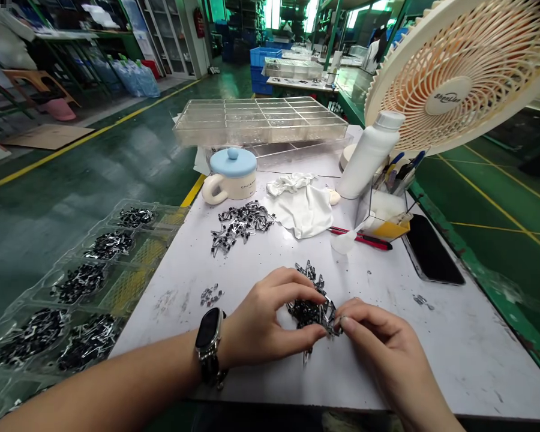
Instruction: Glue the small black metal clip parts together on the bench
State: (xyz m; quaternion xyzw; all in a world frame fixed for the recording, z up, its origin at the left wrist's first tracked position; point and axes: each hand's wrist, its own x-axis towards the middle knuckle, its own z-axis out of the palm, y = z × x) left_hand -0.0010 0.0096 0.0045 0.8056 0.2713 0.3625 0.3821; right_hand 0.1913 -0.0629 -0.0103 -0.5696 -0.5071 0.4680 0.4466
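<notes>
My left hand [270, 318], with a watch [208, 329] on its wrist, curves around the left side of a pile of small black and silver metal parts [312, 306]. Its thumb and fingers are apart, and nothing shows held between them. At the pile's right edge is my right hand [382, 342], thumb and forefinger pinched together; what they hold is too small to make out. A second pile of similar parts [243, 222] lies farther back on the white table [432, 360]. Tiny pieces [211, 295] are scattered left of my left hand.
A clear compartment tray [130, 282] with more parts stands at the left. Behind are a lidded mug [238, 183], white cloth [303, 210], white bottle [371, 156], pen holder [382, 210], red tool [373, 242], phone [434, 249], large fan [454, 90] and stacked clear trays [261, 123].
</notes>
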